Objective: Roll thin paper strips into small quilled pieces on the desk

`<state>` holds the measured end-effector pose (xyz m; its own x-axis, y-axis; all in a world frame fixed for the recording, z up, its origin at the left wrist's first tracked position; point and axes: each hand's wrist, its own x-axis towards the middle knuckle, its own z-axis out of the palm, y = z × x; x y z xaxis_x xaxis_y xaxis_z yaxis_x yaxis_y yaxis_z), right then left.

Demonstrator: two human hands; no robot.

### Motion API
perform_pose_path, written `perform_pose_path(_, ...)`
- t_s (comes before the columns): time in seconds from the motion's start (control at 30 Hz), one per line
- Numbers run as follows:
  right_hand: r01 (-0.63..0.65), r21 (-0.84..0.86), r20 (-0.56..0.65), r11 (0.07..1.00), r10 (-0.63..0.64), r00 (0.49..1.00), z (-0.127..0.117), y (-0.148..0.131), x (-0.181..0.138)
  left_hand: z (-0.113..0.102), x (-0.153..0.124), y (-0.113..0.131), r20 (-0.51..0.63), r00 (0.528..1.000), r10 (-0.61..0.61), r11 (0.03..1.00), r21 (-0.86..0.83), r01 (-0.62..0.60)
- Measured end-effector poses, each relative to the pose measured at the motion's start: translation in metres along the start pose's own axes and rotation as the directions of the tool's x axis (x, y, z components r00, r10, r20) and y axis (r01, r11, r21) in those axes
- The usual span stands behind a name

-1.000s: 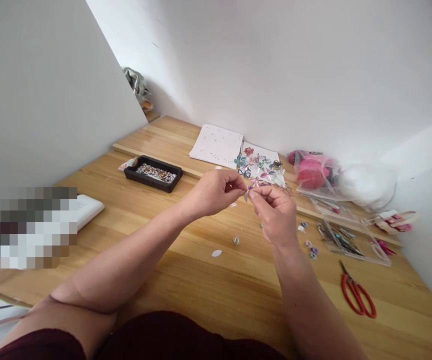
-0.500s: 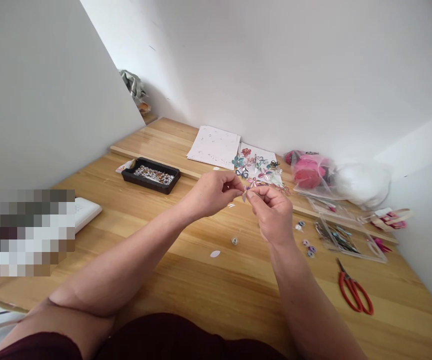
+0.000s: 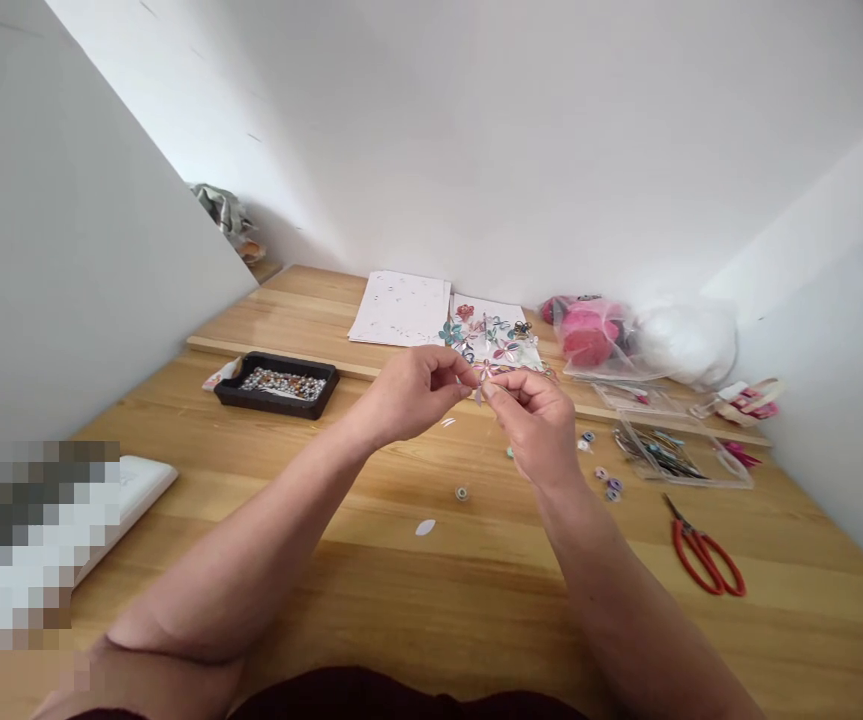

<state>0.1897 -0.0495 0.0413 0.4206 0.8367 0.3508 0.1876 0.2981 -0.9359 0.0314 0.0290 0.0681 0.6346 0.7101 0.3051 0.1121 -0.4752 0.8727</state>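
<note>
Your left hand [image 3: 425, 397] and right hand [image 3: 540, 418] are both in a narrow fingertip pinch on a small pale piece [image 3: 478, 397], up above the middle of the table; can't tell if any thread or wire is in there too. Progress, my read: this piece is mid-work, not done. Finished-looking: the cluster of coloured flowers [image 3: 506, 351], on and around the far white sheet, just beyond your fingertips. Apparently left: one loose white leaf-shaped piece [image 3: 425, 527], lying flat nearer you, untouched. A lone spool [image 3: 462, 493] sits just beyond it, more small spools [image 3: 608, 482] to the right. Red-handled scissors [image 3: 701, 556] lie near right, not in use. Black bead tray [image 3: 273, 403] at far left, likewise. Can't read a total count.
</note>
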Motion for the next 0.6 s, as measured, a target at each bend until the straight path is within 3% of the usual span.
perform_pose_path(0.4,-0.022,0.101,-0.011,0.995,0.023,1.000,-0.0049,-0.0064,0.0021,0.0021,0.0101,-0.0017,0.071,0.997,-0.029,0.977,-0.207,0.043)
perform_pose_path(0.6,-0.052,0.148,0.019,0.988,0.050,0.999,-0.0052,-0.0072,0.0018,0.0018,0.0094,-0.0051,0.052,0.999,-0.015,0.976,-0.214,0.025)
